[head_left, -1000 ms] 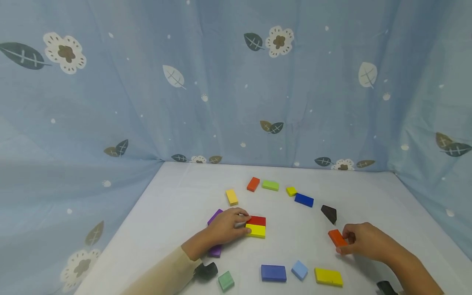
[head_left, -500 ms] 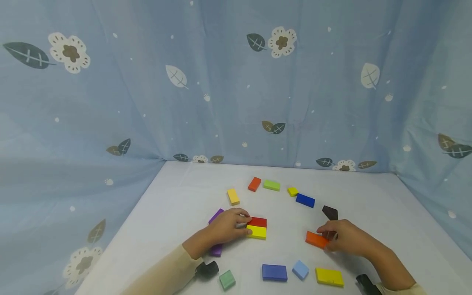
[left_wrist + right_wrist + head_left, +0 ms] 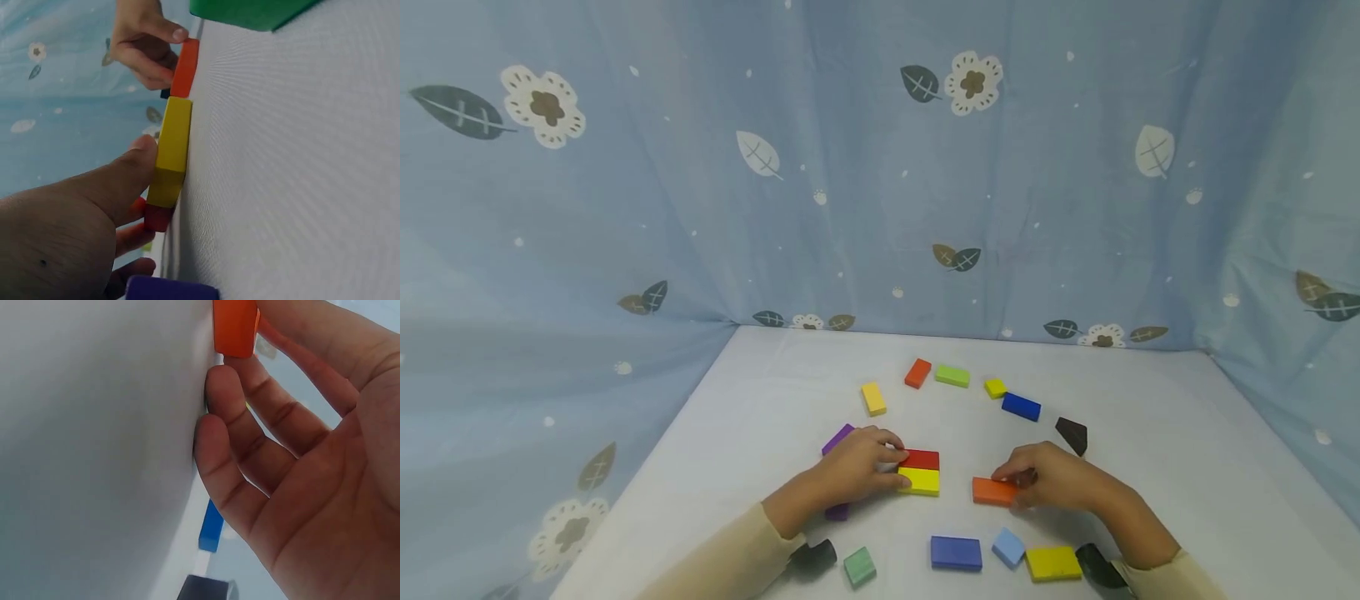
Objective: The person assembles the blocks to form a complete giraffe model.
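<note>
In the head view my left hand (image 3: 859, 468) pinches a red block (image 3: 921, 459) and a yellow block (image 3: 919, 482) by their left ends; the two lie flat, side by side. The left wrist view has the thumb on the yellow block (image 3: 172, 140) and fingertips at the red one (image 3: 159, 217). To the right, my right hand (image 3: 1060, 479) grips an orange block (image 3: 992, 492) between thumb and fingers, low over or on the table. A gap separates it from the yellow and red pair in the head view. A purple piece (image 3: 838, 437) is partly hidden under the left hand.
Toward the back lie a light-yellow block (image 3: 873, 399), an orange-red one (image 3: 917, 373), a lime one (image 3: 952, 376), a small yellow one (image 3: 996, 388), a blue one (image 3: 1021, 407) and a black piece (image 3: 1072, 435). Nearer are green (image 3: 860, 567), blue (image 3: 956, 553), light-blue (image 3: 1008, 548) and yellow (image 3: 1053, 564) blocks.
My right hand has carried the orange block leftward and turned it level with the pair. The red and yellow blocks have shifted slightly toward me. The near yellow block has slid a little left.
</note>
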